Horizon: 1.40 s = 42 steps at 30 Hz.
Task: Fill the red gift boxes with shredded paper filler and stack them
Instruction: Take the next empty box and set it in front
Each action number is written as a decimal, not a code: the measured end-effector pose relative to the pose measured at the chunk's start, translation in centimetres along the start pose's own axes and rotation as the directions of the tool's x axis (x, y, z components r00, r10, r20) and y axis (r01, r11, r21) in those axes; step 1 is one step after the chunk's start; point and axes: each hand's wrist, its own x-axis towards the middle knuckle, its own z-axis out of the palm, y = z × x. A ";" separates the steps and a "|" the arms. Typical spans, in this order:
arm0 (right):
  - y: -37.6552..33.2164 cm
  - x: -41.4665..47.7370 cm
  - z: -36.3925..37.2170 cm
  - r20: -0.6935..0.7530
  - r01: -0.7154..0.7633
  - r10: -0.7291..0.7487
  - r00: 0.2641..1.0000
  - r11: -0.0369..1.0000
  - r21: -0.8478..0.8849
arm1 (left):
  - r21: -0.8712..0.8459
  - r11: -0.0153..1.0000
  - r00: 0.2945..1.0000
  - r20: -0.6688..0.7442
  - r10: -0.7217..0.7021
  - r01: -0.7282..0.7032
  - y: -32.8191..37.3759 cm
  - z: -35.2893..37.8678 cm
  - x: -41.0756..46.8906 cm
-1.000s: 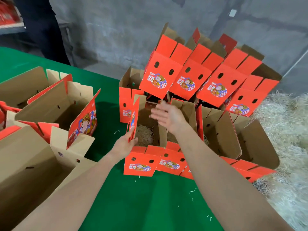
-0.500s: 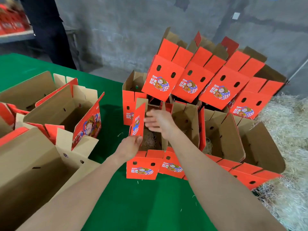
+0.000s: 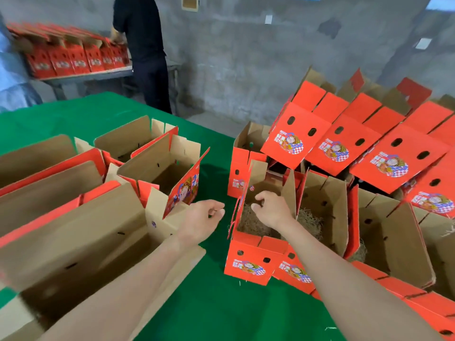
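Observation:
An open red gift box (image 3: 248, 262) stands on the green table (image 3: 216, 311), its flaps up. Tan shredded paper filler (image 3: 246, 225) lies in its bottom. My right hand (image 3: 270, 210) hovers in the box opening above the filler, fingers half curled and thumb apart, with nothing seen in it. Just left of the box's upright left flap, my left hand (image 3: 204, 222) is loosely closed and clear of the cardboard. The neighbouring box (image 3: 327, 200) to the right also holds filler (image 3: 310, 220). Several red boxes (image 3: 295, 136) lean stacked behind.
Several empty open boxes (image 3: 170, 173) crowd the table's left side. More open boxes (image 3: 394, 242) stand at the right. Against the grey wall, a person in black (image 3: 145, 45) stands at a far table with a row of red boxes (image 3: 73, 60). A second person's pale sleeve (image 3: 12, 77) shows at far left.
My left hand has let go of the box's left flap and drawn slightly left. The right hand has dropped lower into the box opening. My view has lifted and turned left.

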 end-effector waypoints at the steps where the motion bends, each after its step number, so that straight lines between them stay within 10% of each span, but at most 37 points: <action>1: -1.2 0.1 0.0 -0.105 0.032 -0.029 0.994 0.999 0.022 | 0.027 1.000 0.999 -0.044 -0.002 0.003 -0.8 -1.6 -0.1; 4: -6.5 0.8 0.8 -0.210 0.182 -0.159 0.965 0.979 0.095 | 0.040 0.998 0.985 -0.167 -0.049 0.057 -3.2 -6.7 0.0; 8: -14.7 3.3 4.3 0.030 0.237 -0.239 0.971 0.969 0.072 | 0.176 0.965 0.947 -0.291 -0.136 0.193 -6.3 -11.9 1.2; 14: -18.6 9.2 9.6 0.122 -0.168 0.134 0.984 0.922 0.348 | 0.514 0.728 0.890 -0.292 -0.349 0.454 -12.6 -15.6 1.4; 22: -18.1 11.6 13.7 0.370 -0.494 0.331 0.868 0.502 0.710 | 0.560 0.665 0.868 -0.262 -0.422 0.493 -17.3 -14.5 1.1; 27: -18.8 10.8 10.4 0.320 -0.356 0.222 0.921 0.146 0.923 | 0.444 0.793 0.896 -0.348 -0.275 0.416 -15.5 -14.6 2.1; 32: -18.5 9.4 3.3 0.183 -0.188 0.099 0.978 0.035 0.982 | -0.059 0.994 0.695 -0.712 -0.103 0.088 -7.0 -17.2 4.0; 35: -16.4 7.6 -1.9 0.116 -0.118 0.022 0.993 0.065 0.991 | 0.097 0.989 0.644 -0.751 0.148 -0.115 -0.9 -19.5 4.7; 42: -8.5 1.0 -13.8 -0.055 0.126 -0.206 0.977 0.347 0.930 | 0.432 0.796 0.762 -0.306 0.571 -0.424 12.8 -20.0 3.2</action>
